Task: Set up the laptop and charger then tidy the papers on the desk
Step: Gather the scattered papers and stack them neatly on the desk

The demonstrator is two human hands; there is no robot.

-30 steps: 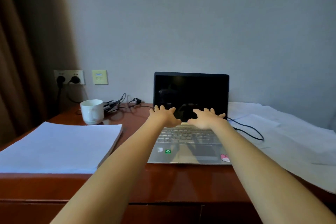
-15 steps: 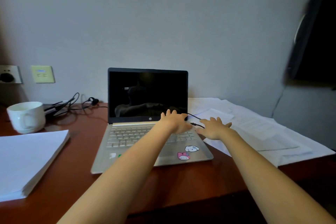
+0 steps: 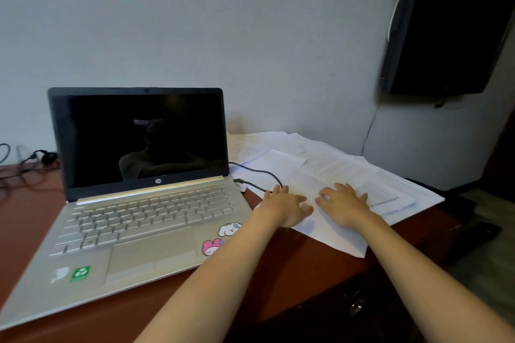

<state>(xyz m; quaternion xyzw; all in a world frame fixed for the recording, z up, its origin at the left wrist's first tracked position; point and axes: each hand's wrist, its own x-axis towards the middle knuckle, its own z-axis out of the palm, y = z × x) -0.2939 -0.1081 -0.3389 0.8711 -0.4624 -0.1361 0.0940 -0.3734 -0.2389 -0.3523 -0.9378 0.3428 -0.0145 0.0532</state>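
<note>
A silver laptop (image 3: 145, 211) stands open on the reddish wooden desk (image 3: 301, 267), its screen dark. A black charger cable (image 3: 259, 172) runs from the laptop's right side over a spread of loose white papers (image 3: 348, 170) lying to the laptop's right. My left hand (image 3: 284, 205) lies with spread fingers at the papers' left edge, right by the cable. My right hand (image 3: 344, 203) rests flat on the papers beside it, fingers straight. Neither hand holds anything.
A dark wall-mounted screen (image 3: 448, 22) hangs at the upper right. More black cables (image 3: 25, 164) lie at the desk's far left by the wall. The desk's right edge falls off just past the papers, with dark floor objects (image 3: 479, 234) beyond.
Both hands moved right, from over the laptop keyboard to the loose papers. The view swung right, so the cup and the neat paper stack on the left left the frame.
</note>
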